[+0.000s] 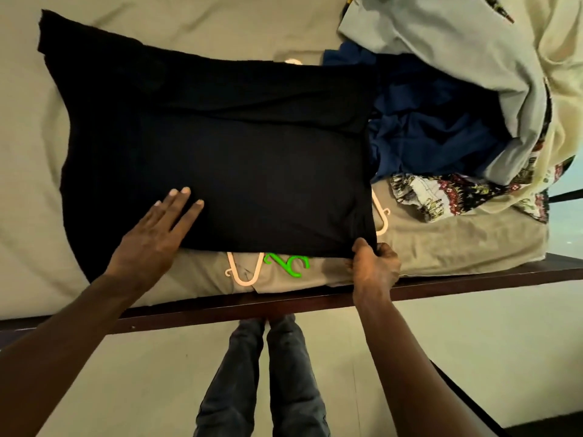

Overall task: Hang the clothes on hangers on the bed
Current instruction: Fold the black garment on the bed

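Left hand flat, fingers straight, on black garment; right hand pinches its near corner on bed.

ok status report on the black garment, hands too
Left hand flat on black garment. Right hand pinches its near corner. Green hanger and pale hanger poke out underneath.

No readable txt, labels, brands or nos. on black garment or patterned cloth.
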Demonstrator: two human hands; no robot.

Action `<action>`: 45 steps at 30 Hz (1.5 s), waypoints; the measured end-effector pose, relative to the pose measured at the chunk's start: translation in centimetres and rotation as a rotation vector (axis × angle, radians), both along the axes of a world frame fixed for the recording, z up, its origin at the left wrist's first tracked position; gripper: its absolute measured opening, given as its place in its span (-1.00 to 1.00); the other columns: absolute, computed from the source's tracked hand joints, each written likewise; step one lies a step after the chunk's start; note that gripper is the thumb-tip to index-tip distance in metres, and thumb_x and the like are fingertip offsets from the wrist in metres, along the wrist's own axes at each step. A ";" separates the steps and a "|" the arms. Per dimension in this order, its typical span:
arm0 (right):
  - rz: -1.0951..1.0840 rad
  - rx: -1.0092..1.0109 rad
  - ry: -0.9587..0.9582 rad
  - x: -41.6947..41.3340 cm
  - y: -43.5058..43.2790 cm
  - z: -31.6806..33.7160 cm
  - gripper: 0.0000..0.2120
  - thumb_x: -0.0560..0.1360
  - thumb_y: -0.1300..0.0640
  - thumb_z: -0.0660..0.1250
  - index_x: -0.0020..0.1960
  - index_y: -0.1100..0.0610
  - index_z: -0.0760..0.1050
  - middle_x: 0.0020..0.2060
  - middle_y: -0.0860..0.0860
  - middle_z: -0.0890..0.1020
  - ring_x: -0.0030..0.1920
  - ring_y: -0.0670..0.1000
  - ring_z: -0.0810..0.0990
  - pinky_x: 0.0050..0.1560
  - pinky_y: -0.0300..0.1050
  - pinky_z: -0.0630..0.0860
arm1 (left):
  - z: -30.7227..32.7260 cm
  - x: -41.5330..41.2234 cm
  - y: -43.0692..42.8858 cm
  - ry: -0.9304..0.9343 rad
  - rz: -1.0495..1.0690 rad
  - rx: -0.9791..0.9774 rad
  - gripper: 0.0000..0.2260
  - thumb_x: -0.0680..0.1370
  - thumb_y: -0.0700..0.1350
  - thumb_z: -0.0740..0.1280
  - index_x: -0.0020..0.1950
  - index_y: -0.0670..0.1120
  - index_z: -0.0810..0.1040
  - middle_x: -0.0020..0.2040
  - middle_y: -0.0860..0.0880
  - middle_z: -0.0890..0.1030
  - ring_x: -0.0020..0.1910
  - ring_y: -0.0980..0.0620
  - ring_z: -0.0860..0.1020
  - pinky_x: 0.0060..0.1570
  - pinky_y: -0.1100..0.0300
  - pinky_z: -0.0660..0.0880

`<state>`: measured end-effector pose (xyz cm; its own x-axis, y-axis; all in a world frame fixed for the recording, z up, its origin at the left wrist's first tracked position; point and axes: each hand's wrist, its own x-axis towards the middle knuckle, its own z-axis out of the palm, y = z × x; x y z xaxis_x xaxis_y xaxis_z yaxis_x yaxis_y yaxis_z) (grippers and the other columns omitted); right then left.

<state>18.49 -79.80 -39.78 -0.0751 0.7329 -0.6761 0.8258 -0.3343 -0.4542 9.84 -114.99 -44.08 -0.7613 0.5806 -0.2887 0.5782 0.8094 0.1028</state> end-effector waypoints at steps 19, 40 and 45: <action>-0.100 -0.412 0.425 -13.6 5.0 4.1 -0.79 0.64 0.18 0.23 0.17 0.24 0.58 -0.08 0.16 0.72 -0.04 0.10 0.75 -0.06 -0.14 0.67 | 6.4 -17.5 1.6 -0.462 0.479 0.156 -0.75 0.53 -0.20 0.44 0.07 0.15 0.61 -0.06 0.04 0.66 -0.07 -0.01 0.63 0.04 0.09 0.50; 1.510 0.350 0.441 -14.5 -8.5 -2.9 -0.61 0.58 0.11 0.28 0.40 0.07 0.47 0.14 0.04 0.49 0.10 0.05 0.52 0.08 0.05 0.58 | 3.7 -5.2 -1.2 0.006 0.151 -0.006 -0.27 0.33 0.03 0.38 0.52 -0.06 0.45 0.60 -0.16 0.29 0.56 -0.24 0.30 0.50 -0.33 0.13; 1.642 0.436 0.271 -16.8 -11.1 -4.0 -0.67 0.57 0.07 0.28 0.34 -0.01 0.47 0.07 0.01 0.54 0.09 0.06 0.49 0.07 0.04 0.55 | 3.1 -7.0 -5.3 0.008 0.513 0.098 -0.47 0.37 -0.05 0.34 0.35 -0.04 0.58 0.42 -0.08 0.52 0.40 -0.17 0.48 0.42 -0.19 0.29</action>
<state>1.67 -90.94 -43.82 -0.9459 -0.1098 -0.3053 0.0412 0.8928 -0.4486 2.87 -120.30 -41.01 -0.9568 0.1565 -0.2449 0.1109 0.9755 0.1900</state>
